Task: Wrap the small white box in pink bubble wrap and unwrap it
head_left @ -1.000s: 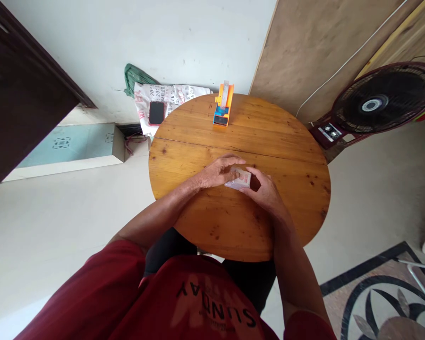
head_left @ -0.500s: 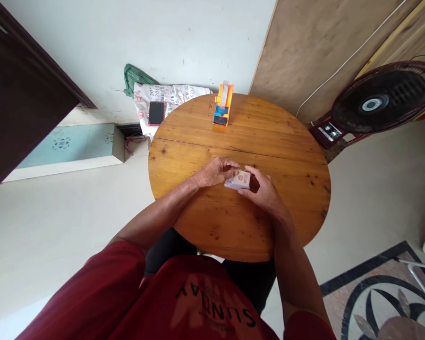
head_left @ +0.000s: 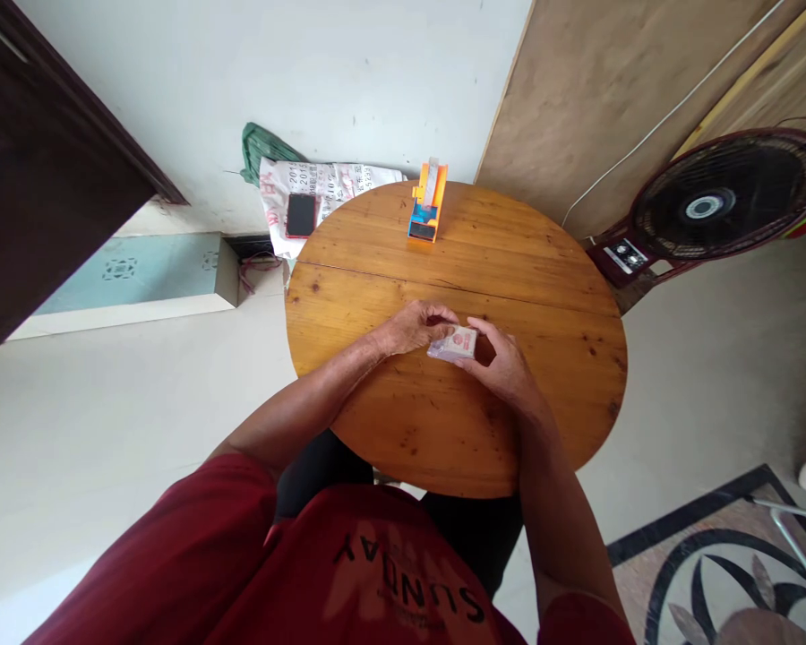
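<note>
Between my hands, over the round wooden table (head_left: 376,403), is a small white box with red print (head_left: 463,340), with clear plastic film loose at its left end. My left hand (head_left: 417,326) pinches the left end, thumb on top. My right hand (head_left: 503,358) grips the right end between the thumb on the near side and a finger on the far side. The underside of the box is hidden, so I cannot tell whether it rests on the wood.
An orange and blue tape dispenser (head_left: 427,202) stands at the table's far edge. Behind the table at left, a phone (head_left: 302,216) lies on a printed white sack (head_left: 275,193), with a green bag (head_left: 265,150) behind. A dark fan (head_left: 718,206) stands at right.
The view has shifted slightly. Both hands keep their hold on the small box, with hardly any visible movement.
</note>
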`<action>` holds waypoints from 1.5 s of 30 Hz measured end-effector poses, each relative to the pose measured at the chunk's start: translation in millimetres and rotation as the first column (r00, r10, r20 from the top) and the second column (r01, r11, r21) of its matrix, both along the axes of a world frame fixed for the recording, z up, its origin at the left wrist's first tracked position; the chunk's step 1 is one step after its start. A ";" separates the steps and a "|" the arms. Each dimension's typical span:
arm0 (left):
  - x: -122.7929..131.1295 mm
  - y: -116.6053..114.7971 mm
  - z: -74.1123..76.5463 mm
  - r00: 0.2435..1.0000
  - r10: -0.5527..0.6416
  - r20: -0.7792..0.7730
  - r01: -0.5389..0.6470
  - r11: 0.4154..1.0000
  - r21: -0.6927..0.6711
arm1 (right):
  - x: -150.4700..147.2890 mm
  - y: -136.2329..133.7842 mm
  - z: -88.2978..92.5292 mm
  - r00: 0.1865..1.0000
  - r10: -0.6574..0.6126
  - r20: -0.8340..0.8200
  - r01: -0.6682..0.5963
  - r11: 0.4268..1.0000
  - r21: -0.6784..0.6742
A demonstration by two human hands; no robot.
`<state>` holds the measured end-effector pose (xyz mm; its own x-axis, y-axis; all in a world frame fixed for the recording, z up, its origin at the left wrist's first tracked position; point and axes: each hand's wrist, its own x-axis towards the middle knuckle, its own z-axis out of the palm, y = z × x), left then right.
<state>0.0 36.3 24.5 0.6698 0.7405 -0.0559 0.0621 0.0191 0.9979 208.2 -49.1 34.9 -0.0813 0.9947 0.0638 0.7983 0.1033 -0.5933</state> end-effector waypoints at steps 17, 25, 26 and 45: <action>2.6 -0.4 3.3 0.994 0.096 0.050 -0.087 0.983 -0.162 | 0.5 0.1 -3.9 1.000 0.008 -0.012 -0.007 0.999 0.042; 4.3 2.4 1.2 0.991 0.131 0.024 -0.127 0.982 -0.138 | 2.4 1.3 -2.6 0.999 0.021 -0.043 -0.020 1.000 0.015; 4.2 2.9 1.9 0.990 0.141 0.014 -0.139 0.983 -0.123 | 2.6 1.1 -1.2 0.998 0.025 -0.053 -0.025 1.000 0.005; -6.6 10.4 6.0 0.988 0.137 -0.065 -0.137 0.991 0.012 | 7.2 -0.6 6.3 0.988 0.053 -0.145 -0.067 0.993 -0.093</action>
<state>-6.7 46.7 30.5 0.5571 0.8255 -0.0905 0.1243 0.0249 0.9919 215.3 -49.7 41.3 -0.1382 0.9903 -0.0178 0.6995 0.0849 -0.7096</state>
